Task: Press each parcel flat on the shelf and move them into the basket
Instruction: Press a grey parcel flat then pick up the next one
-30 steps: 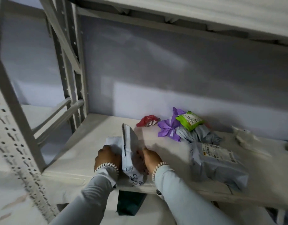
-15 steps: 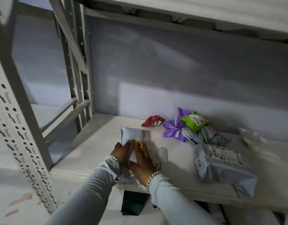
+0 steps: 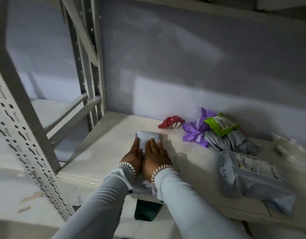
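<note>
On the white shelf [image 3: 104, 152], near its front edge, a grey parcel [image 3: 149, 138] lies flat under both palms. Right of it sits a big grey labelled parcel [image 3: 252, 180], with a crumpled grey one [image 3: 235, 142] behind, then a purple bag [image 3: 195, 133], a green packet [image 3: 221, 125] and a red packet [image 3: 171, 122] by the far wall. Left hand [image 3: 133, 156] and right hand [image 3: 156, 156] press side by side, fingers straight and together. No basket shows.
</note>
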The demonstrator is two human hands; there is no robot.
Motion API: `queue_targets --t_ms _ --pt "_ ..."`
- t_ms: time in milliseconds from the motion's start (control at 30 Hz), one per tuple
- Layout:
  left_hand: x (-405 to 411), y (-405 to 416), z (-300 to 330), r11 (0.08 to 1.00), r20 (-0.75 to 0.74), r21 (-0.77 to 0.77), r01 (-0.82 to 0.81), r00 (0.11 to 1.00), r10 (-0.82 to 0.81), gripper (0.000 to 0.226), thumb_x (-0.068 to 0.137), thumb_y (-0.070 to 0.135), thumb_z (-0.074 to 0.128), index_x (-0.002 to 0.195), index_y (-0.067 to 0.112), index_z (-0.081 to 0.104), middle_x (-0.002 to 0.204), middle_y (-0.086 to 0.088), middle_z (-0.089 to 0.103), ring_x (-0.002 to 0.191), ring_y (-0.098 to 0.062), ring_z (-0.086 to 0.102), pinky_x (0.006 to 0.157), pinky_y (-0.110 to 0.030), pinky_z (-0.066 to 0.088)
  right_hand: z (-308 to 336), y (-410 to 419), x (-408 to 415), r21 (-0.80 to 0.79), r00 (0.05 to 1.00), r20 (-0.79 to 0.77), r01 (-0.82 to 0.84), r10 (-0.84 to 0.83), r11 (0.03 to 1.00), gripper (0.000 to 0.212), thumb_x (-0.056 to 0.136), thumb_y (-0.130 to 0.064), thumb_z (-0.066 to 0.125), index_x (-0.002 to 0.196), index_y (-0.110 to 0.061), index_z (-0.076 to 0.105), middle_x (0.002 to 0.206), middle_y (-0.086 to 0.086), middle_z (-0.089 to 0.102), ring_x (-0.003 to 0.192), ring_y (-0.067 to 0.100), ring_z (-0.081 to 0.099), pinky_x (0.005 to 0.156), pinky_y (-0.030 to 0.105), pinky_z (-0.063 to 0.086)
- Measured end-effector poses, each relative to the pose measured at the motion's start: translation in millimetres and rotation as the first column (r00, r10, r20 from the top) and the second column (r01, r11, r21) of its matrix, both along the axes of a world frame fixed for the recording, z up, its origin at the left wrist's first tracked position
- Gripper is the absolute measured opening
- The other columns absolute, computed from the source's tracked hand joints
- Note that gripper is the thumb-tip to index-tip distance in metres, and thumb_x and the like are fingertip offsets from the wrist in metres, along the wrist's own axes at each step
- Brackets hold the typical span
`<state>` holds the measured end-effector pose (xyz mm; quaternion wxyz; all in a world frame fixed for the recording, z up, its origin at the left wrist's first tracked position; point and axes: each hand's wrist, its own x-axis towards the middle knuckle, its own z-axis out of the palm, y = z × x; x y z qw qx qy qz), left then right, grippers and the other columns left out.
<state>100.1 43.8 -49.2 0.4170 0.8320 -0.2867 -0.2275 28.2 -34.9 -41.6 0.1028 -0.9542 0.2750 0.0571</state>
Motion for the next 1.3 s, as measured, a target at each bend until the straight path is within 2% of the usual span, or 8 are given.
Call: queue_targets --t_ms 300,500,667,767,900,1033,1167,1300 --pt "2 -2 -9 0.998 0.013 -0.049 -0.045 0.999 0.045 0.051 0.103 0.029 0.026 0.151 0.031 0.008 0.148 -0.009 0.041 0.13 -0.025 0.047 0.093 -0.013 0.029 10 -19 34 -0.09 0.998 -0.01 -0.064 0.063 0.994 0.056 0.102 -0.029 0.016 0.152 -0.009 -0.001 0.161 0.007 -0.007 0.148 0.018 -0.012 0.12 0.045 -0.005" --pt "2 0 -8 0.999 0.056 -0.049 0.013 0.998 -0.01 0.057 0.102 0.025 0.033 0.149 0.029 0.001 0.15 -0.005 0.035 0.13 -0.021 0.046 0.086 -0.005 0.023 3 -32 48 0.183 0.981 0.148 0.099 -0.127 0.978 0.051 0.1 -0.034 0.028 0.15 -0.036 0.017 0.161 -0.004 -0.004 0.147 0.025 0.013 0.117 0.045 0.021" --pt "-3 0 0 0.998 0.064 -0.036 -0.057 0.996 0.059 0.057 0.101 0.031 0.031 0.151 0.035 0.004 0.139 -0.013 0.051 0.119 -0.031 0.056 0.095 -0.025 0.04 5 -33 49 0.345 0.92 0.285 0.163 -0.269 0.924 0.063 0.101 -0.028 0.036 0.153 -0.024 0.001 0.161 0.005 -0.009 0.147 0.022 0.012 0.117 0.033 0.019" --pt "-2 1 0 0.997 0.069 -0.009 -0.082 0.994 0.083 0.057 0.101 0.029 0.031 0.15 0.038 0.005 0.127 -0.019 0.06 0.106 -0.035 0.062 0.088 -0.028 0.044 7 -30 44 0.548 0.845 0.277 0.252 -0.457 0.798 0.075 0.1 -0.028 0.041 0.151 -0.015 -0.013 0.161 0.008 0.0 0.144 0.024 0.023 0.113 0.027 0.021" --pt "0 0 -4 0.995 0.079 0.012 -0.097 0.992 0.096 0.056 0.1 0.028 0.031 0.15 0.038 0.008 0.125 -0.02 0.061 0.102 -0.036 0.063 0.088 -0.03 0.046 6 -22 23 0.71 0.784 0.241 0.258 -0.571 0.655 0.059 0.101 -0.024 0.04 0.152 -0.014 0.012 0.147 0.016 0.039 0.131 0.03 0.043 0.101 0.024 0.031" --pt "4 -1 -7 0.995 0.09 0.032 -0.093 0.992 0.09 0.054 0.101 0.026 0.03 0.151 0.035 0.009 0.138 -0.017 0.051 0.115 -0.037 0.057 0.096 -0.032 0.042 -2 -12 1 0.705 0.825 0.216 0.237 -0.521 0.668 0.046 0.101 -0.032 0.038 0.141 -0.009 0.039 0.142 0.017 0.047 0.129 0.032 0.045 0.106 0.03 0.033" --pt "0 -3 -2 0.987 0.044 0.098 -0.127 0.991 0.123 0.055 0.102 0.027 0.029 0.152 0.023 0.006 0.145 -0.019 0.042 0.126 -0.038 0.048 0.103 -0.033 0.037 -2 2 -32 0.698 0.872 0.179 0.214 -0.456 0.683 0.046 0.103 -0.039 0.027 0.138 -0.013 0.042 0.143 0.012 0.047 0.131 0.031 0.042 0.103 0.026 0.028" --pt "-8 0 10 0.972 -0.04 0.128 -0.194 0.979 0.201 0.048 0.101 0.032 0.033 0.135 0.001 0.043 0.135 -0.027 0.05 0.122 -0.039 0.049 0.099 -0.036 0.038 -1 16 -55 0.739 0.832 0.236 0.183 -0.503 0.649 0.035 0.104 -0.025 0.027 0.128 -0.009 0.048 0.133 0.019 0.052 0.119 0.028 0.05 0.097 0.025 0.035"
